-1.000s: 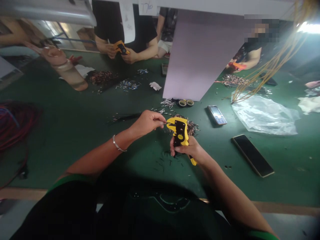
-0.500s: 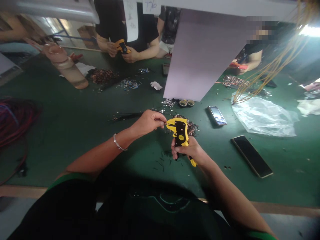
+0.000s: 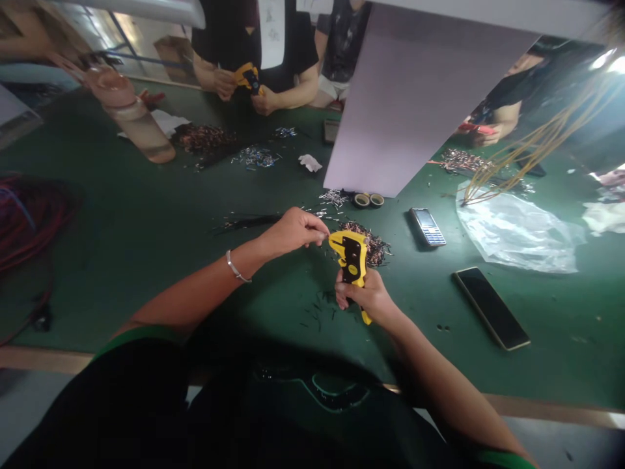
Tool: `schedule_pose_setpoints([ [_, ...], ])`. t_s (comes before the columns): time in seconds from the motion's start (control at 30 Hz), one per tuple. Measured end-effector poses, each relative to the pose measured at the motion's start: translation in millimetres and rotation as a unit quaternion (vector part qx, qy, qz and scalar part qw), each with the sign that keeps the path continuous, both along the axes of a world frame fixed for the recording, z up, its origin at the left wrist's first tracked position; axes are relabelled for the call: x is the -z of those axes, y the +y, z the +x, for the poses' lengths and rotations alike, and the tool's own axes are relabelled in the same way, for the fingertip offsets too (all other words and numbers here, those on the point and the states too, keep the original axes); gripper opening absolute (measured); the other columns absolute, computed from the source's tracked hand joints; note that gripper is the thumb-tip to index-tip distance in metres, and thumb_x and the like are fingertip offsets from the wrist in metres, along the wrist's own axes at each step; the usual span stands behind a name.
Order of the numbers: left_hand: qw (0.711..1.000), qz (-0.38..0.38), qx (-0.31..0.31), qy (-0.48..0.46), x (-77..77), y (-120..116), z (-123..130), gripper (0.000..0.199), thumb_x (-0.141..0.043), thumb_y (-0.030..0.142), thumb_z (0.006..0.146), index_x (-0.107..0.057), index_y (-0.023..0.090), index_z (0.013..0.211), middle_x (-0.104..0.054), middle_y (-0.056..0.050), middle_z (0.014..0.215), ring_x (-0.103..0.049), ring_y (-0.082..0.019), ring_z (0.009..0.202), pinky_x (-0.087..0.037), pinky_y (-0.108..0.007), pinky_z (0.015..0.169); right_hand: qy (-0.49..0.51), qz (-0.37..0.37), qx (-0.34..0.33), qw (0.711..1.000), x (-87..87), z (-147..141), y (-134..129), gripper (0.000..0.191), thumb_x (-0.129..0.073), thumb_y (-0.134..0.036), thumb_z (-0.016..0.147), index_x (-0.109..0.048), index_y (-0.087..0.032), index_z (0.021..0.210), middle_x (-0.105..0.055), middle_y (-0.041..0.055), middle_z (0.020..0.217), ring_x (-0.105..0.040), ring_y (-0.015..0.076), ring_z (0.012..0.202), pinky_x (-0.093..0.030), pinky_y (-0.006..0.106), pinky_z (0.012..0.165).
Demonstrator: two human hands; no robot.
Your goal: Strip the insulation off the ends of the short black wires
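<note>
My right hand point(image 3: 368, 293) is wrapped round the handles of a yellow and black wire stripper point(image 3: 352, 255), its jaws pointing left. At the mouth of the jaws, my left hand point(image 3: 299, 229) is closed in a pinch on a thin wire, of which almost nothing shows between the fingertips. Just behind the stripper lies a pile of short dark wires with coppery ends point(image 3: 375, 247). Longer black wires point(image 3: 251, 222) lie beyond my left hand, near loose silvery terminals point(image 3: 334, 197). Small black scraps point(image 3: 317, 309) are scattered on the green table point(image 3: 146, 241) below my hands.
A keypad phone point(image 3: 428, 227), a dark smartphone point(image 3: 491, 307) and a clear plastic bag point(image 3: 520, 228) lie right. Two tape rolls point(image 3: 368, 200) sit by an upright pale panel point(image 3: 390, 98). Across the table, a co-worker's hands point(image 3: 263, 99) hold another stripper. A bottle point(image 3: 139, 124) stands far left.
The stripper's handles have come closer together in my right hand. My left hand stays at the jaws. The whole view has shifted slightly.
</note>
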State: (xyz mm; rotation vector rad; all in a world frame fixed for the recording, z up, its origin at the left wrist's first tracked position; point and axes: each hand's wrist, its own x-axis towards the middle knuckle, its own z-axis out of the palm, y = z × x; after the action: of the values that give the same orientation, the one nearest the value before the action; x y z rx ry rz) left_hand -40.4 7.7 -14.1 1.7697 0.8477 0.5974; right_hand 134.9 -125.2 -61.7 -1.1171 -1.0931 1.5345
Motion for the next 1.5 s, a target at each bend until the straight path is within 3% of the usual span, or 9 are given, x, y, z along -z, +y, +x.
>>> schedule_pose_setpoints([
  [0.23,1.0,-0.002,0.008,-0.008,13.2,13.9,-0.3,0.013,-0.065,0.02,0.07,-0.076,0.015,0.075,-0.066,-0.004,0.06,-0.055,-0.009,0.052,-0.043,-0.023,0.049,-0.047,-0.008,0.034,0.998,4.9,-6.6,-2.7,0.024,-0.072,-0.032,0.071,-0.051,-0.021,0.073,-0.053,-0.007,0.044,-0.048,0.0107,0.036,-0.044,0.026,0.04],
  [0.6,1.0,-0.016,-0.013,-0.012,23.5,18.0,5.4,0.007,-0.071,0.017,0.07,-0.076,0.014,0.073,-0.066,-0.004,0.058,-0.052,-0.009,0.049,-0.041,-0.024,0.048,-0.033,-0.021,0.043,0.998,5.7,-6.8,-0.1,0.025,-0.073,-0.031,0.069,-0.051,-0.021,0.073,-0.05,-0.0082,0.043,-0.047,0.0098,0.035,-0.043,0.026,0.037],
  [0.77,0.999,-0.018,-0.032,-0.01,27.7,18.9,6.6,0.005,-0.074,0.015,0.069,-0.075,0.011,0.072,-0.064,-0.005,0.057,-0.049,-0.007,0.047,-0.041,-0.025,0.05,-0.021,-0.018,0.066,0.997,13.6,-6.9,2.9,0.026,-0.073,-0.029,0.069,-0.049,-0.021,0.074,-0.048,-0.01,0.042,-0.042,0.008,0.03,-0.039,0.024,0.032],
  [0.9,1.0,0.001,-0.022,-0.001,32.0,21.8,5.1,0.006,-0.071,0.016,0.071,-0.075,0.012,0.072,-0.065,-0.005,0.057,-0.046,-0.006,0.043,-0.038,-0.024,0.046,0.007,-0.019,0.043,0.999,18.2,-5.0,6.1,0.028,-0.076,-0.029,0.069,-0.049,-0.021,0.073,-0.048,-0.0102,0.04,-0.041,0.0082,0.028,-0.039,0.024,0.03],
  [1.07,0.997,0.065,-0.043,0.015,31.0,21.8,4.3,0.009,-0.067,0.016,0.073,-0.075,0.013,0.073,-0.066,-0.003,0.056,-0.047,-0.007,0.044,-0.037,-0.024,0.048,0.07,-0.012,0.043,0.997,12.0,3.0,9.0,0.023,-0.075,-0.022,0.068,-0.054,-0.018,0.076,-0.053,-0.0075,0.046,-0.047,0.0104,0.034,-0.044,0.027,0.035],
  [1.27,0.971,0.227,-0.068,0.042,20.9,3.0,7.3,0.013,-0.063,0.017,0.077,-0.074,0.015,0.071,-0.07,-0.002,0.064,-0.061,-0.011,0.06,-0.043,-0.024,0.06,0.107,0.044,0.09,0.989,6.7,10.0,13.2,0.021,-0.074,-0.019,0.068,-0.058,-0.017,0.081,-0.062,-0.0027,0.061,-0.058,0.0144,0.049,-0.052,0.033,0.051],
  [1.37,0.952,0.3,-0.036,0.042,16.2,-12.6,9.7,0.016,-0.059,0.017,0.081,-0.075,0.018,0.078,-0.074,-0.003,0.077,-0.065,-0.013,0.07,-0.046,-0.025,0.068,0.106,0.065,0.113,0.986,7.4,10.8,14.2,0.024,-0.075,-0.02,0.067,-0.059,-0.017,0.085,-0.065,-0.0011,0.07,-0.061,0.0155,0.055,-0.054,0.035,0.059],
  [1.5,0.938,0.343,-0.013,0.053,14.2,-26.9,11.9,0.02,-0.056,0.017,0.084,-0.076,0.018,0.081,-0.073,-0.003,0.076,-0.063,-0.012,0.067,-0.044,-0.024,0.063,0.11,0.076,0.119,0.984,7.2,10.8,15.3,0.027,-0.076,-0.021,0.066,-0.06,-0.018,0.088,-0.066,-0.0003,0.075,-0.062,0.0159,0.058,-0.055,0.036,0.063],
])
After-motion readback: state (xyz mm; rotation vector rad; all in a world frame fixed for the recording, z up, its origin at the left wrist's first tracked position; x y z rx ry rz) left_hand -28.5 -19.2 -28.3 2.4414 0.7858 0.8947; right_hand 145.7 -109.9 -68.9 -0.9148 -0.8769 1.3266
